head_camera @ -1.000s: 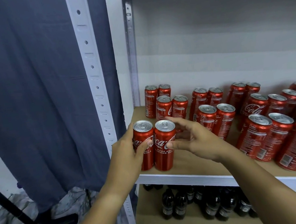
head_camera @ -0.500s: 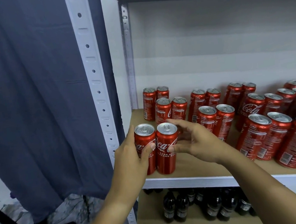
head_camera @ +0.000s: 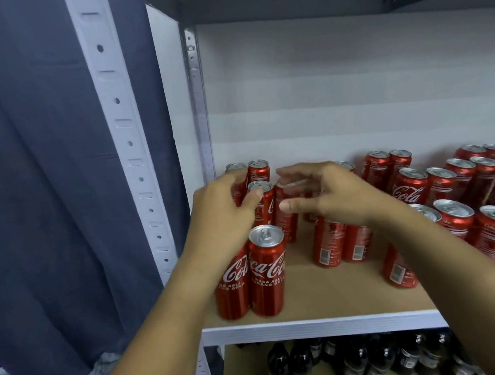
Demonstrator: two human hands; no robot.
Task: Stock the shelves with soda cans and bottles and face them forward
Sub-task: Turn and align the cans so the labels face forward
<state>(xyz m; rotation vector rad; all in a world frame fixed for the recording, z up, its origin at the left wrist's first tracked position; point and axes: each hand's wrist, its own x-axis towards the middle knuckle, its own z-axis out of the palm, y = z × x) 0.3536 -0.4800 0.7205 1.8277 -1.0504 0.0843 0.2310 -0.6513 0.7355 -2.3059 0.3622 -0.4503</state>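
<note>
Two red Coca-Cola cans [head_camera: 267, 273] stand side by side at the shelf's front left corner, logos facing me. Nothing touches them. Both my hands are further back, at the second pair of cans [head_camera: 265, 207]. My left hand [head_camera: 224, 211] reaches in from the left, its thumb by the left can's top. My right hand [head_camera: 329, 197] hovers at the right can, fingers spread over its top and thumb at its side. Both hands are blurred and a firm grip does not show. More red cans [head_camera: 408, 191] fill the shelf to the right, some showing barcodes.
The tan shelf board [head_camera: 327, 289] has a white front rail and a white perforated post [head_camera: 123, 124] at the left. Dark soda bottles [head_camera: 301, 365] stand on the shelf below. A blue-grey cloth [head_camera: 40, 178] hangs left of the rack. Another shelf sits overhead.
Both hands let go of the two front cans, which stay at the edge, and moved back to the second pair of cans.
</note>
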